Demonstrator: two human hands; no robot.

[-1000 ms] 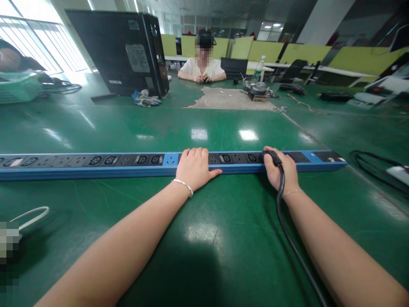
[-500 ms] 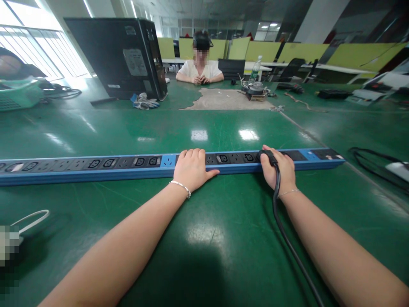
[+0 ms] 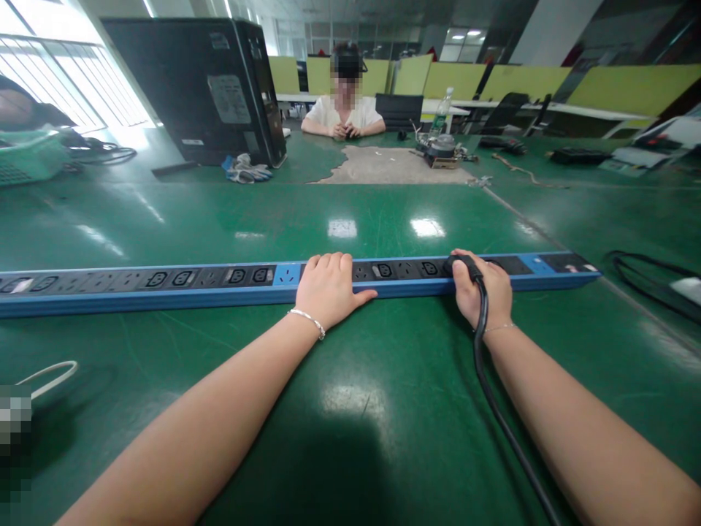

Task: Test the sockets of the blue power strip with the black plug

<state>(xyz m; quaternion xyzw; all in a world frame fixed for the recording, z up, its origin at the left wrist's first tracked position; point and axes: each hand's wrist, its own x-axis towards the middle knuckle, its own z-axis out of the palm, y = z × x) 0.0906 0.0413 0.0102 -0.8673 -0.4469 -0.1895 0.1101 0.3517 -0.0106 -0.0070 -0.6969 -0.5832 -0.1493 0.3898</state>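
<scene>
A long blue power strip (image 3: 246, 293) with a row of black sockets lies across the green table. My left hand (image 3: 327, 288) rests over its middle, fingers draped across the top and thumb along the near side, gripping it. Right of that, my right hand (image 3: 490, 292) is closed on a black plug (image 3: 465, 264) at one of the sockets. Whether the plug is fully seated is hidden by the fingers. A thick black cord (image 3: 485, 365) runs from the plug down toward the near edge of the view, beside my right forearm.
A black computer case (image 3: 191, 88) stands at the back left, with gloves (image 3: 246, 169) beside it. A person (image 3: 343, 117) sits opposite. A bottle (image 3: 442, 109) and a small device (image 3: 441, 150) are back right. Black cable (image 3: 629, 274) lies beyond the strip's right end.
The view has shifted slightly, so the background sits a little higher. My right hand and the plug appear slightly farther right, along with the strip's end. Both hands keep their hold.
</scene>
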